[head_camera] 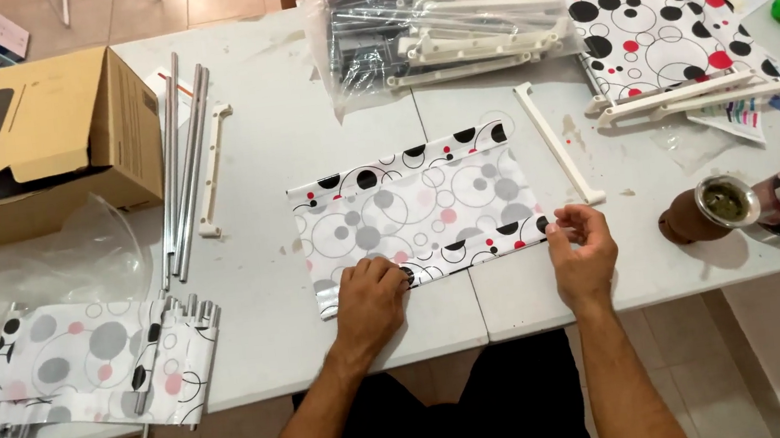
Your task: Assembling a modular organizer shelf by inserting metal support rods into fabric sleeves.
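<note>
A person's two bare forearms and hands.
Left hand and right hand wear no sleeves, rings or watch; dark shorts cover the lap.

White fabric panel with black, grey and red circles. Lying flat on the table, inside face up, near edge folded, tilted up toward 2 o'clock.
</note>
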